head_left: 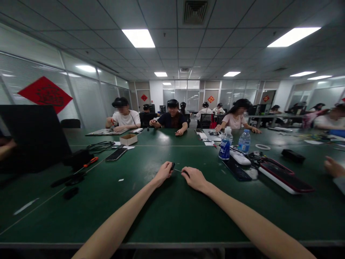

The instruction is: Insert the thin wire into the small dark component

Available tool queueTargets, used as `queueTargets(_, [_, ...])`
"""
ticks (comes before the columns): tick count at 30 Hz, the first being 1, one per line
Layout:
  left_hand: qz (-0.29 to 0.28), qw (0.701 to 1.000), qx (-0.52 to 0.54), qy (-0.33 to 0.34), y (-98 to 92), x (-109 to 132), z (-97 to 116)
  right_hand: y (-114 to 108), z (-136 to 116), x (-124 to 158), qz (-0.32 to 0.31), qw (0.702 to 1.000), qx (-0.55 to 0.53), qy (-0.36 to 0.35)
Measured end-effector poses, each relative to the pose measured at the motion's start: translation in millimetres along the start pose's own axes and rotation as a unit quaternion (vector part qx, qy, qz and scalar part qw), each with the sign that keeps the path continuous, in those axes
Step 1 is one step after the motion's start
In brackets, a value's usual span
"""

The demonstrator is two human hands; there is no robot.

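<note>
Two hands are working mid-desk, well in from the near edge. The left hand is gripping a small black part with curled fingers. The right hand is pinching the other end of a thin wire that is running between them just above the desk. Water bottles are standing toward the far right. A phone and a cardboard box are sitting toward the far left, and an orange-handled tool is lying nearer the left edge.

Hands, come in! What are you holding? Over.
Left hand pinches small black piece. Right hand pinches thin wire. Both over green table. Nearest bottle stands apart, rightward.
</note>
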State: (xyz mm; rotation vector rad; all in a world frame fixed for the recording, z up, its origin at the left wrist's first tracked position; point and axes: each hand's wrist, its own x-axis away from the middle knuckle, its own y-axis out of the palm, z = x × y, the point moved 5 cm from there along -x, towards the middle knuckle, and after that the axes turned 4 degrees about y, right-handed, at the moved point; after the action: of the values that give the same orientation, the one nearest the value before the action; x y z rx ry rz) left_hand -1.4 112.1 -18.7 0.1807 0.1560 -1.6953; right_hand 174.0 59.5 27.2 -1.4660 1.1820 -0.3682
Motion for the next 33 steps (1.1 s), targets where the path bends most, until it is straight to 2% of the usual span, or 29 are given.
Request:
queueTargets(9, [-0.003, 1.0, 0.012, -0.014, -0.8, 1, 3, -2, 0, 0, -0.006, 1.0, 0.004, 0.023])
queueTargets(25, [-0.023, 0.999, 0.032, -0.011, 0.1, 2, 8, -1, -3, 0, 0.01, 1.0, 0.002, 0.013])
queueTargets(28, [-0.036, 0.999, 0.032, -0.014, 3.4, 5, 11, 0, 4, -3, 0.016, 0.999, -0.009, 0.04])
queueTargets(33, [-0.08, 0.996, 0.028, -0.034, 15.3, 15, 14, -7, 33, -8, 0.028, 0.993, -0.022, 0.112])
